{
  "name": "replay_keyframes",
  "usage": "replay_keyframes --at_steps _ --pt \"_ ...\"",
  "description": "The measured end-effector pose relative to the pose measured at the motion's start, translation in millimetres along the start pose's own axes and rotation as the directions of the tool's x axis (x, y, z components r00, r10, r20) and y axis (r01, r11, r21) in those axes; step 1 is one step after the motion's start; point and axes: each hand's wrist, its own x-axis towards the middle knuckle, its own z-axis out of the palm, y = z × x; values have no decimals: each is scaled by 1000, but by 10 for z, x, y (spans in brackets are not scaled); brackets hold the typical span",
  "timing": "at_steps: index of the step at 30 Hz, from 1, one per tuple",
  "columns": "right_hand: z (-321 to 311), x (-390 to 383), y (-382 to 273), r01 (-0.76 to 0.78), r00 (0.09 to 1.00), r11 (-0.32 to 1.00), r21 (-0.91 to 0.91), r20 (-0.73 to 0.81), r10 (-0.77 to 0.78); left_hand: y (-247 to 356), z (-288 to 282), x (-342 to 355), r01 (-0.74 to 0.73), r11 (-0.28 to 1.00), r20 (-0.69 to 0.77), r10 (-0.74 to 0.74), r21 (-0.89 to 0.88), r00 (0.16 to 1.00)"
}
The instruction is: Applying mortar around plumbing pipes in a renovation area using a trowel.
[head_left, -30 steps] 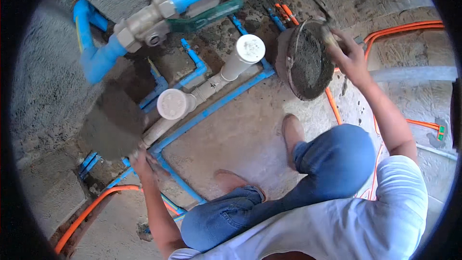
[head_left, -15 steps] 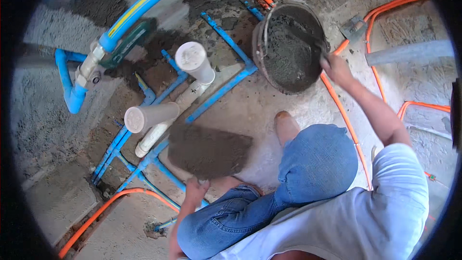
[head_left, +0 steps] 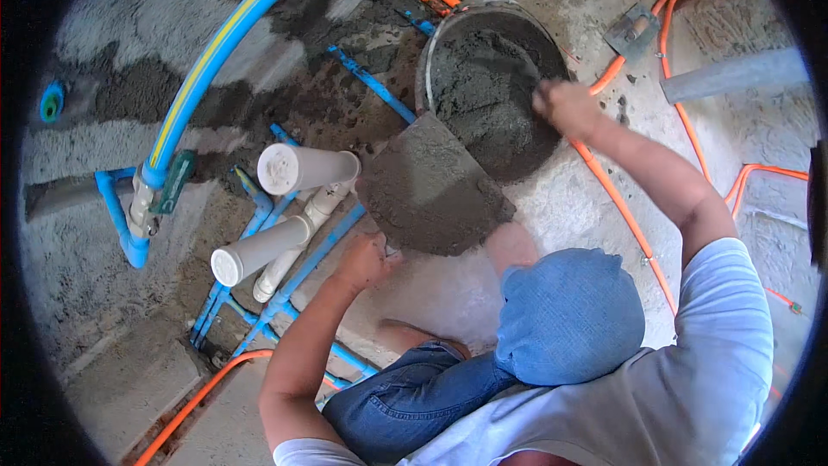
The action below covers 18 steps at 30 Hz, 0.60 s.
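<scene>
My right hand (head_left: 565, 110) is closed over the right part of a round bucket (head_left: 424, 78) of wet grey mortar (head_left: 492, 103). It grips a trowel whose blade is mostly lost in the mortar. Near the bucket's front rim, my left hand (head_left: 366, 261) is closed on the near-left edge of a flat mortar board (head_left: 435, 185), smeared with grey mortar. The board's far corner overlaps the bucket's rim. My bent knee in blue jeans (head_left: 569, 315) is below the bucket, and my lower leg passes behind the board.
White capped drain pipes (head_left: 302, 171) and blue water pipes (head_left: 323, 259) stand left of the board. A thick blue hose (head_left: 233, 34) arches at upper left, joined to a green-handled valve (head_left: 175, 181). Orange conduit (head_left: 608, 194) runs along the right; another trowel (head_left: 634, 33) lies beside it.
My left hand has raised the mortar board away from the floor and rightward, up to the bucket's rim. My right hand has shifted slightly left over the mortar. The view has shifted too.
</scene>
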Motion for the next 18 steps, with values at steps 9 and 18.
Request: replay_keyframes --at_steps 9,18 --pt "12 -314 -89 -53 982 996 67 185 40 63 53 21 63 996 47 -66 70 997" --pt "154 -399 -615 -700 646 515 495 747 160 140 212 42 95 994 10 -96 47 995"
